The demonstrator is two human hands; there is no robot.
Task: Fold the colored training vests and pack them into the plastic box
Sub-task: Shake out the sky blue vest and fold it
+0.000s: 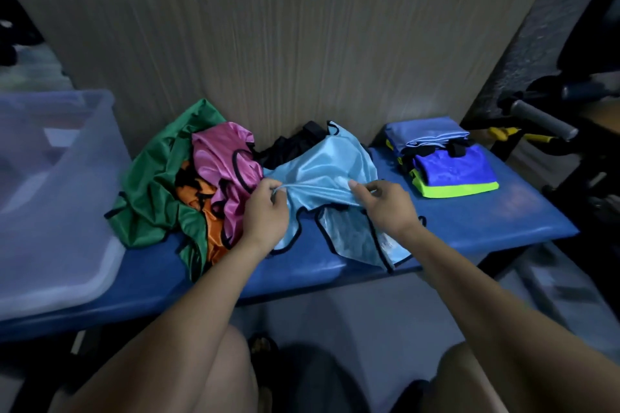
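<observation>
A: Which relation governs the coming move?

B: The light-blue vest (322,178) spans the gap between both hands. The left hand (266,211) pinches a gathered edge of the fabric at its own right side; the right hand (385,203) pinches the same edge at its left. Both grips are closed on cloth. The stretched edge, the vest's working axis, runs straight from one grip to the other, roughly parallel to the front of the blue counter (486,218).

A: Which way does the rest of the vest lie?

B: Part rises beyond the grips toward the wooden wall (302,43); the black-trimmed lower panels hang below and nearer the person, draping to the counter's front edge. Neither hand is clearly nearer; they hold it symmetrically.

A: What surrounds it?

B: Left of the left grip lies an unfolded heap: green vest (151,184), pink vest (224,157), orange vest (201,198), touching the light-blue one. A dark garment (288,144) sits behind. Right of the right grip, well apart, rests the folded stack (446,161). Farther left of the heap stands the plastic box (50,194).

A: What obstructs?

B: Judging by position, the heap lies between the grips and the box, and may snag a fold made leftward.
</observation>
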